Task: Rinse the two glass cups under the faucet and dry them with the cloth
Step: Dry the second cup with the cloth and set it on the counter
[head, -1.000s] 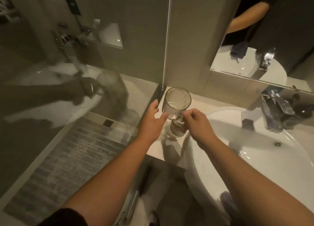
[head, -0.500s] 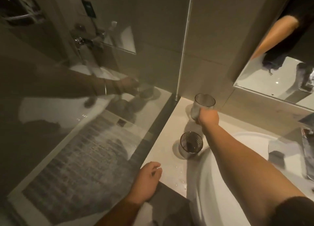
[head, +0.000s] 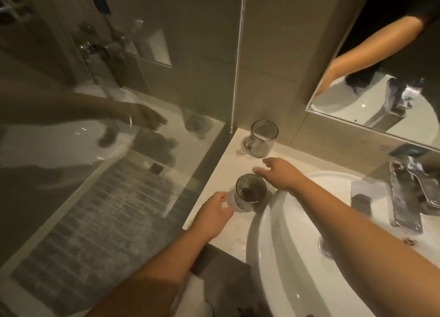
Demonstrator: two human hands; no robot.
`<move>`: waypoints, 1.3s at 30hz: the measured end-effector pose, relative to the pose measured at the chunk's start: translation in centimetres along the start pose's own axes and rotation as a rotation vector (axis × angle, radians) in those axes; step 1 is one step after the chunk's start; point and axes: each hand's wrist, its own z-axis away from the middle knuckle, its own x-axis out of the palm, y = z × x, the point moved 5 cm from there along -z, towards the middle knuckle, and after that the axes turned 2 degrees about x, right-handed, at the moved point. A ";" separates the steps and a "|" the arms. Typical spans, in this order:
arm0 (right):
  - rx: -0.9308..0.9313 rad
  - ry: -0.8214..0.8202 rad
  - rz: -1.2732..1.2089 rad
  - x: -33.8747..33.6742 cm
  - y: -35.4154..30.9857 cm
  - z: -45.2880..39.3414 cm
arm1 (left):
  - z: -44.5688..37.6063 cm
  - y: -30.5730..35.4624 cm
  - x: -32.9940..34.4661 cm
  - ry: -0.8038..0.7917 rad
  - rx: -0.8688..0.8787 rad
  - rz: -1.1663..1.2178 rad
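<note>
Two glass cups stand upright on the pale counter (head: 215, 173) left of the basin. The far cup (head: 262, 139) is clear with a handle on its left and sits in the corner by the wall. The near cup (head: 250, 195) is ribbed and dark inside. My right hand (head: 278, 173) hovers open between the cups, just above the near cup's right rim. My left hand (head: 214, 211) reaches to the near cup's left side, fingers at its handle; whether they grip it is unclear. The chrome faucet (head: 409, 197) is at the right. No cloth is visible apart from a dark one in the mirror.
A white round basin (head: 285, 257) fills the lower right, with its drain (head: 325, 246) near my right forearm. A glass shower panel (head: 119, 150) borders the counter on the left. A mirror (head: 381, 90) hangs above the faucet. Water drops lie on the counter's front edge.
My right hand set the clear cup down in the corner, let go and drew back toward the near cup. My left hand rose from the counter edge to the near cup's left side.
</note>
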 end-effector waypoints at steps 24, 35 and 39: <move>-0.187 0.257 -0.278 -1.6 -1.2 15.7 | 5.8 10.7 -1.3 -0.179 0.599 -0.108; 0.112 0.118 0.158 5.3 11.2 33.8 | 13.0 8.5 3.7 -0.364 0.648 -0.121; -0.089 -0.037 0.441 11.9 12.2 34.8 | 14.0 7.8 5.3 -0.376 0.625 -0.168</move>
